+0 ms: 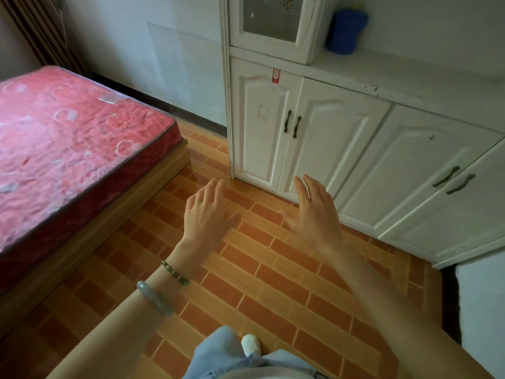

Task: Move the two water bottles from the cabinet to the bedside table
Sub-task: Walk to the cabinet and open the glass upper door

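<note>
- Where the brick-pattern floor (273, 269) runs between the bed (68, 138) on the left and the white cabinet (341, 149) on the right, a clear lane lies open, narrowing toward the far wall.
- Bed corner: the red mattress, under clear plastic, ends near the cabinet's left edge, with a strip of bare floor between them.
- Cabinet: lower doors all shut, dark handles (292, 123) paired at the door seams; the glazed upper door is also shut. Its top ledge runs along the right wall.
- Blue container (345, 31): stands upright on the cabinet ledge, just beside the upper unit, long axis vertical; too blurred to tell whether it is one of the water bottles. No other bottle can be made out, and no bedside table is in view.
- Left hand (205, 214): raised over the floor, palm down, fingers loosely spread and slightly curled, holding nothing, touching nothing. A bead bracelet (175, 273) and a pale bangle (154, 296) sit on that wrist.
- Right hand (314, 212): raised likewise, fingers extended and apart, empty, its fingertips overlapping the bottom of the cabinet doors in the picture; contact cannot be judged.
</note>
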The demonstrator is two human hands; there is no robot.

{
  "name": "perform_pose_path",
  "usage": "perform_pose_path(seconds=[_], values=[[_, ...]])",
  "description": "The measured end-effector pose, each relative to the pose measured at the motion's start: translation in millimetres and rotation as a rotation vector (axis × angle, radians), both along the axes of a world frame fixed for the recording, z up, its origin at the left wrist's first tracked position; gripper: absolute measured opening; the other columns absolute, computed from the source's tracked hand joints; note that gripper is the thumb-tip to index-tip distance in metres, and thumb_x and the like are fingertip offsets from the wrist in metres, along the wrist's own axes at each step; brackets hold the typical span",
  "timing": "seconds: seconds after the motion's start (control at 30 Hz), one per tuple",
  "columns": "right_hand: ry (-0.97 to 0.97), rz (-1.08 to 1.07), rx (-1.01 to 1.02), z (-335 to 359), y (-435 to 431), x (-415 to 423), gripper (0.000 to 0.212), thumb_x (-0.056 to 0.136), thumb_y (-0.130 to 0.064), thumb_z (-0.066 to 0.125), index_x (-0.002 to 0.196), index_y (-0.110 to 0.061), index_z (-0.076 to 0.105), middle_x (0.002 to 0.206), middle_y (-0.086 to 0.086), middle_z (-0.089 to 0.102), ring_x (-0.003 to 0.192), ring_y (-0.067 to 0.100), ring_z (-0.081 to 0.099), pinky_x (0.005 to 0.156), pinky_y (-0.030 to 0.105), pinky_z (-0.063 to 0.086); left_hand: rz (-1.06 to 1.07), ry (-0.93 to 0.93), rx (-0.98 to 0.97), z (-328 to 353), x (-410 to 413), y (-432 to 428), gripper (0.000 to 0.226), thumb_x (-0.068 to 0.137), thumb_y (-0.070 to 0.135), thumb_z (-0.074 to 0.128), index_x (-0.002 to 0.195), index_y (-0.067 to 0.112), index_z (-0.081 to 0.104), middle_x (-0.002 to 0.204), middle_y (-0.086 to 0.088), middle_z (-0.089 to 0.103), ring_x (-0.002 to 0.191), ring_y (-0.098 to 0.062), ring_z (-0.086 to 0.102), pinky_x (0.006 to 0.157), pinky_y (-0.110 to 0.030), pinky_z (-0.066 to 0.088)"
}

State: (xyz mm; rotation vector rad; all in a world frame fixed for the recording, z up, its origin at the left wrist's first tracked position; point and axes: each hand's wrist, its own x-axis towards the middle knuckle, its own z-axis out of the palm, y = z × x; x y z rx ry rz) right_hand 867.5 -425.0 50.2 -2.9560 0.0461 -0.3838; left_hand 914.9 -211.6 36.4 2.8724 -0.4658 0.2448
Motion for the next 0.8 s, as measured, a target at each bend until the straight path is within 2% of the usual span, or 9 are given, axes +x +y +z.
perform_pose_path(seconds=[0.33, 0.47, 0.67, 0.8], values=[[0.024, -0.063, 0.015, -17, -41, 116, 0.071, 0.084, -0.04, 0.061, 0.139, -0.006, 0.032, 0.143, 0.021, 0.037, 0.133, 0.034, 0.03, 0.107, 0.046, 0.029, -0.049, 0.043, 0.015, -22, 140, -47, 0.082, 0.08, 0.057, 0.054, 0.143, 0.014, 0.024, 0.151, -0.01, 0.026, 0.135, -0.031, 0.03, 0.108, -0.045, 0.028], [0.02, -0.109, 0.014, -17, -54, 179, 0.072, 0.083, -0.04, 0.063, 0.138, -0.004, 0.033, 0.142, 0.021, 0.038, 0.132, 0.034, 0.032, 0.106, 0.043, 0.028, -0.112, 0.045, 0.003, -25, 213, -67, 0.08, 0.081, 0.053, 0.057, 0.143, 0.013, 0.024, 0.15, -0.011, 0.028, 0.135, -0.031, 0.03, 0.108, -0.046, 0.027], [0.005, -0.194, 0.019, -1, -77, 276, 0.073, 0.083, -0.039, 0.063, 0.138, -0.003, 0.033, 0.141, 0.023, 0.038, 0.131, 0.037, 0.032, 0.106, 0.044, 0.028, -0.218, 0.012, 0.018, -1, 331, -104, 0.08, 0.084, 0.057, 0.05, 0.143, 0.013, 0.019, 0.152, -0.012, 0.023, 0.136, -0.031, 0.026, 0.11, -0.046, 0.024], [0.002, -0.217, 0.018, 8, -92, 341, 0.074, 0.082, -0.039, 0.064, 0.138, -0.002, 0.033, 0.14, 0.023, 0.04, 0.13, 0.037, 0.035, 0.104, 0.046, 0.031, -0.261, -0.038, 0.042, 11, 404, -126, 0.083, 0.082, 0.058, 0.052, 0.143, 0.011, 0.021, 0.151, -0.013, 0.026, 0.135, -0.031, 0.029, 0.109, -0.045, 0.027]])
